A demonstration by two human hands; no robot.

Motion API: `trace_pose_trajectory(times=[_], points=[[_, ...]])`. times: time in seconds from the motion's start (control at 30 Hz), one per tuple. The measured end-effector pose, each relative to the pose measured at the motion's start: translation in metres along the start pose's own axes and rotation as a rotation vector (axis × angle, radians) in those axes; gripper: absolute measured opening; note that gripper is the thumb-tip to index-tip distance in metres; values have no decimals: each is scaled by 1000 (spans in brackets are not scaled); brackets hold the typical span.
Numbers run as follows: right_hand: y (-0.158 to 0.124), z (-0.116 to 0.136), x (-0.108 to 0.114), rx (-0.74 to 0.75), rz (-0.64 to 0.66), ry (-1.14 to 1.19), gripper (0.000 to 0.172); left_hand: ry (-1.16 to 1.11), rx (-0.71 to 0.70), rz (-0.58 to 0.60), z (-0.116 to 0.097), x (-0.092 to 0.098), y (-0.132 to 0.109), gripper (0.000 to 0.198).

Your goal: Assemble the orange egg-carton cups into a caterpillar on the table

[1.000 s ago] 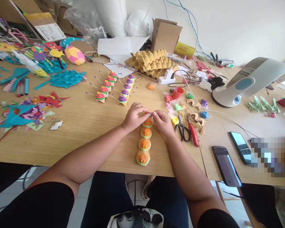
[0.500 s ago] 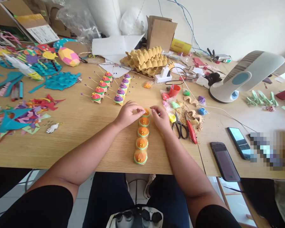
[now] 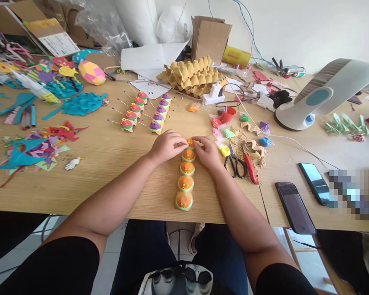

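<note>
An egg-carton strip [image 3: 187,168] lies lengthwise in front of me, its bumps covered in orange clay with green rims and small yellow faces. My left hand [image 3: 169,146] is at the left of its far end, thumb and forefinger pinched together. From the right, my right hand [image 3: 205,150] meets the same far bump, fingertips closed against its side. Whatever the fingertips hold is too small to make out. Beyond my left hand stand a red-topped strip [image 3: 131,114] and a purple-topped strip [image 3: 158,115], with thin sticks poking out.
Right of my hands lie black-handled scissors [image 3: 236,164], a red-handled cutter [image 3: 250,166], yellow clay [image 3: 224,150] and a red cup [image 3: 228,115]. Farther right are a fan [image 3: 316,98] and phones [image 3: 295,207]. Paper scraps [image 3: 33,149] cover the left; egg trays [image 3: 190,76] stand behind.
My right hand has moved slightly left, its fingertips now at the far orange bump. My left hand stays nearly in place. The whole view has shifted a little.
</note>
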State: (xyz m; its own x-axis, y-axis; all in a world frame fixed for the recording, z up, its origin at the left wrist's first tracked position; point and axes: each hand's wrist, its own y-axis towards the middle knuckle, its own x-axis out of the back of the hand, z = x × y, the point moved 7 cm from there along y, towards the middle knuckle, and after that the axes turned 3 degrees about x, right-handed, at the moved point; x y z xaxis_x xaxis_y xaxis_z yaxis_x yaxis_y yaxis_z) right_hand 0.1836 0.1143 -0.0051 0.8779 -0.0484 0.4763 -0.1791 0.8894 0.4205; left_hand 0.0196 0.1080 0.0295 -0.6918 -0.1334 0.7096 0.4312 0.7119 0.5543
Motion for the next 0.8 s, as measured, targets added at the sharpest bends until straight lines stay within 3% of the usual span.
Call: trace_pose_trajectory(times=[0.47, 0.8], points=[[-2, -5, -3, -100, 66, 79, 38, 24, 25, 13, 2, -4, -1, 13], [-2, -5, -4, -132, 56, 96, 34, 4, 67, 15, 4, -5, 0, 14]])
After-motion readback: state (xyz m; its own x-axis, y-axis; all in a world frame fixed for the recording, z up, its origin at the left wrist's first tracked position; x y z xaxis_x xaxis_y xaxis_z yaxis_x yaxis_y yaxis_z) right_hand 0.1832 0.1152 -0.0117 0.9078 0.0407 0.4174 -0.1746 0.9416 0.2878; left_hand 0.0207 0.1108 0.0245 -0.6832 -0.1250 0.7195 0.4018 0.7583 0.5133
